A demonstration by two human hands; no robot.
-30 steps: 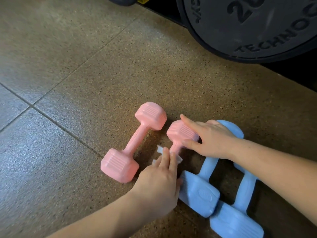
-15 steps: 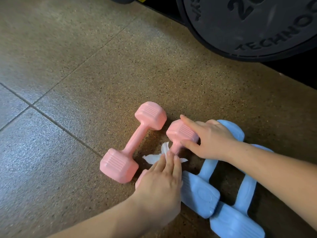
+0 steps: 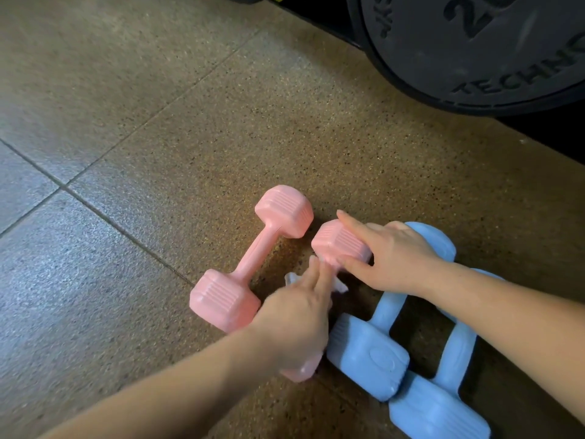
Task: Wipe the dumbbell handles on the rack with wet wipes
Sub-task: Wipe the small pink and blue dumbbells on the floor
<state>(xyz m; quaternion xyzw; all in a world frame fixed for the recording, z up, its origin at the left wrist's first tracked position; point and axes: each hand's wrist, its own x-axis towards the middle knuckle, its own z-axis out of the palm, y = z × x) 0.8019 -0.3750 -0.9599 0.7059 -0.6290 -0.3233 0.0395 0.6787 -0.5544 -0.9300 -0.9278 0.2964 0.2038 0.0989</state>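
Two pink dumbbells lie on the speckled rubber floor. The left pink dumbbell point(image 3: 253, 259) lies free. My right hand point(image 3: 392, 255) grips the far head of the second pink dumbbell point(image 3: 340, 243), thumb on its near side. My left hand point(image 3: 297, 315) covers that dumbbell's handle and holds a white wet wipe point(image 3: 292, 278) around it; only the wipe's corners show. The near pink head point(image 3: 302, 372) peeks out under my left wrist. Two blue dumbbells point(image 3: 370, 353) lie side by side to the right, partly under my right forearm.
A large black weight plate point(image 3: 474, 49) stands at the upper right, against a dark gap. The floor point(image 3: 133, 128) has tile seams running diagonally on the left.
My left hand has slid along the pink handle with the wipe, now further up toward the gripped head. The right hand has kept its hold.
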